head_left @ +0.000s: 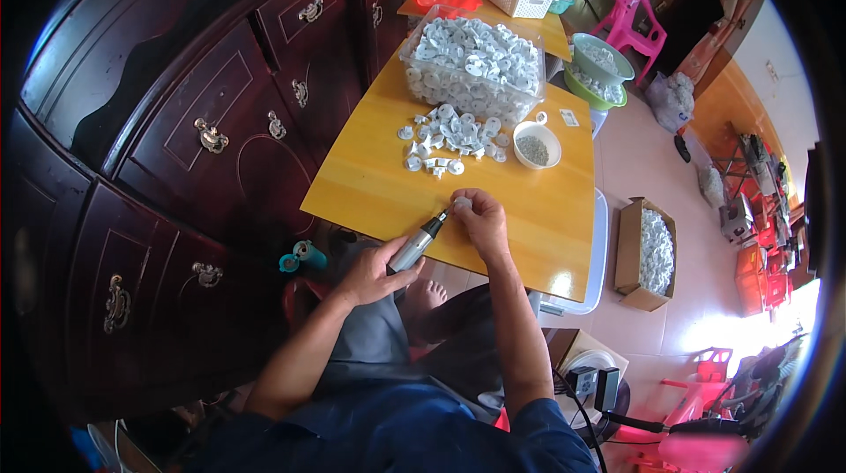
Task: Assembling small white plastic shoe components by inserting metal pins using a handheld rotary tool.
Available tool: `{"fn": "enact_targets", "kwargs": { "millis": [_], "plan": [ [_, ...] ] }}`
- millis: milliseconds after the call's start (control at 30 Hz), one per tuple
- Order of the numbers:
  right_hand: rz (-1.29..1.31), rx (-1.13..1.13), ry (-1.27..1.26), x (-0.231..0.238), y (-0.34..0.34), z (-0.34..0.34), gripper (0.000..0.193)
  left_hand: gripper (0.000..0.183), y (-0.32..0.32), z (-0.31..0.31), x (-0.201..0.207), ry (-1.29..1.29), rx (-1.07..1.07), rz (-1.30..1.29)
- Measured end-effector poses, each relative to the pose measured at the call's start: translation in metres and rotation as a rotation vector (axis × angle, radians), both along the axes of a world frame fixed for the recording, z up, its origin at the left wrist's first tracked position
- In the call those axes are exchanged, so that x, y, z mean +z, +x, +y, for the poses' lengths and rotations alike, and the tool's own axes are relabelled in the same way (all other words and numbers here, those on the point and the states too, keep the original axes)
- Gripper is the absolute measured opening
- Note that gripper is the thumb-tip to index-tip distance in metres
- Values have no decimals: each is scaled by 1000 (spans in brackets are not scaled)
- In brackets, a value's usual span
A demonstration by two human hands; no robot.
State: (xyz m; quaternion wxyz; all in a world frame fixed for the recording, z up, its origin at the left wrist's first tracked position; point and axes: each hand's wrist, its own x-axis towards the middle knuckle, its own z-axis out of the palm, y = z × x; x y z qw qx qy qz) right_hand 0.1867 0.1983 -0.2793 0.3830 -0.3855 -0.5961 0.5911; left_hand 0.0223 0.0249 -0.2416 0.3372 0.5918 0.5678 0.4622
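My left hand [372, 275] is wrapped round a grey electric screwdriver [412, 249] with a black nose. Its bit points up and to the right, toward the fingertips of my right hand [484, 223]. Those fingers pinch a small white plastic part [462, 203] just above the near part of the yellow table [379, 195]. The bit's tip is at or very close to the part; I cannot tell whether they touch. Beyond my hands lies a loose pile of similar white parts [458, 134]. A white bowl [552, 156] of tiny metal pieces, probably screws, stands to its right.
A clear plastic bin [476, 89] heaped with white parts stands behind the pile. Dark wooden cabinets [211, 173] line the left side. On the floor to the right are a cardboard box [628, 248] of white pieces and stacked basins [608, 67]. A pink chair [627, 10] stands farther back.
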Motion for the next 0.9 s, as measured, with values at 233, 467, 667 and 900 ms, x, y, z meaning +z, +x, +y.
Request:
{"fn": "enact_targets", "kwargs": {
  "millis": [233, 467, 667, 900],
  "plan": [
    [-46, -19, -28, 8, 1, -4, 14, 63, -3, 0, 5, -174, -57, -2],
    [-2, -17, -2, 4, 0, -4, 16, 63, -2, 1, 5, -199, -50, 10],
    [-51, -39, 61, -3, 1, -3, 15, 63, -1, 2, 10, -240, -50, 15],
    [-45, -80, 146, -9, -4, -5, 13, 46, 0, -1, 7, -135, -52, -42]
  ]
}}
